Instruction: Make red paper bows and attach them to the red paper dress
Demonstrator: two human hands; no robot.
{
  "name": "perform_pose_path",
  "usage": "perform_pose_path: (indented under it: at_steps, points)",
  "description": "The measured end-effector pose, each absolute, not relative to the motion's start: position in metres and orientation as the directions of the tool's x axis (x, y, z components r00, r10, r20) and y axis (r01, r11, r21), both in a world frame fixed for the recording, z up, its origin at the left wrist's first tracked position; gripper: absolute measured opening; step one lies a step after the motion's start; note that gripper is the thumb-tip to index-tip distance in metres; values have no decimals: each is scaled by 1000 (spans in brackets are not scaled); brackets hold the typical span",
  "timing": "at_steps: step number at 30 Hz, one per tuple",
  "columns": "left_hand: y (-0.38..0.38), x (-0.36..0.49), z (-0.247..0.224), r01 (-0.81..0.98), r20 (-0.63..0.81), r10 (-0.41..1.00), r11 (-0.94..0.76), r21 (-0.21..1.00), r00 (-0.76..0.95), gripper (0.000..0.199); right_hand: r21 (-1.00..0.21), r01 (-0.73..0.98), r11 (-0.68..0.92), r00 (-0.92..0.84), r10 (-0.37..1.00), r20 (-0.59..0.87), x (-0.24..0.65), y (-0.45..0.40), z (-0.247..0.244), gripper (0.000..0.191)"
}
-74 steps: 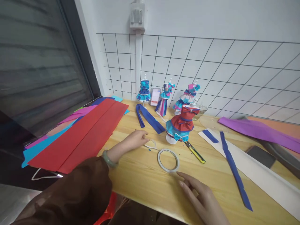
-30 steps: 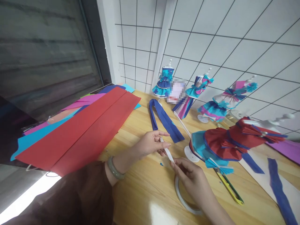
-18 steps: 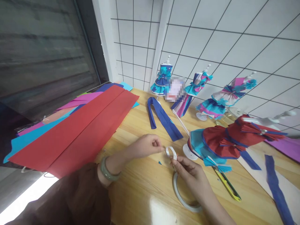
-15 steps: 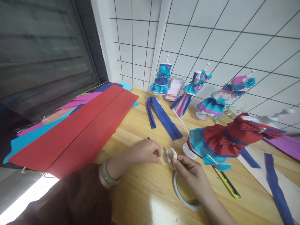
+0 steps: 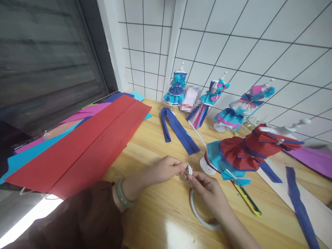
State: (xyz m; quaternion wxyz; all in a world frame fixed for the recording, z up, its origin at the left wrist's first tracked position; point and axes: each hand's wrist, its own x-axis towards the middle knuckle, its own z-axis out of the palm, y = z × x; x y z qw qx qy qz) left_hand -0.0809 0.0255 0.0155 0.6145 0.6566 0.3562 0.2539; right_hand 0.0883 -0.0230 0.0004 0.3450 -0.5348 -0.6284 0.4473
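A small crumpled loop of white tape [image 5: 190, 169] is between my two hands, above the wooden table. My right hand [image 5: 207, 185] pinches it from the right with thumb and forefinger. From the left, the fingertips of my left hand [image 5: 169, 168] close on its other side. A larger roll of white tape [image 5: 198, 214] lies on the table, partly hidden under my right hand and wrist. Just beyond my hands, a mini dress form in a red and teal paper dress [image 5: 238, 150] leans over to the right, its round white base [image 5: 207, 166] near my right fingers.
Large red paper sheets [image 5: 95, 138] cover other coloured sheets at the left. A folded blue paper strip [image 5: 178, 129] lies ahead. More dressed mini forms [image 5: 176, 88] stand along the tiled wall. A yellow-green cutter [image 5: 247, 200] and blue strips [image 5: 298, 200] lie to the right.
My left hand has moved right and now closes on the white tape loop, which looks more squashed. My right hand keeps its pinch. The view has shifted slightly.
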Motion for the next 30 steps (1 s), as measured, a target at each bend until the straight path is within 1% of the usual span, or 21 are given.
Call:
perform_pose_path:
  at_steps: [3,7,11,13,16,19,23,26,30]
  points:
    - [24,-76,10,32,-150,782,164,986,604,38,-927,371,60,-214,977,-22,86,-24,1,30]
    - [25,-72,1,-127,-167,804,287,949,570,29,-921,379,95,-259,966,-7,85,-25,-1,30]
    - [26,-72,0,-297,-206,797,431,852,568,25,-913,394,101,-265,964,-7,86,-25,-4,30]
    - [25,-74,1,-350,-206,789,469,811,580,24,-899,423,111,-266,964,-6,87,-26,-5,29]
    - [26,-76,1,-364,-215,790,482,797,573,23,-886,449,118,-262,965,-4,87,-27,-5,27]
    - [28,-77,2,-373,-237,791,500,781,564,22,-894,436,105,-226,974,4,88,-28,-7,26]
    - [29,-76,4,-391,-256,798,513,764,546,20,-897,424,126,-136,988,74,89,-28,-6,27]
    - [26,-75,6,-360,-234,799,483,798,554,21,-903,402,153,-77,988,133,87,-30,2,26]
    - [19,-73,9,-259,-173,763,410,875,623,27,-917,383,113,-14,993,117,81,-32,13,28]
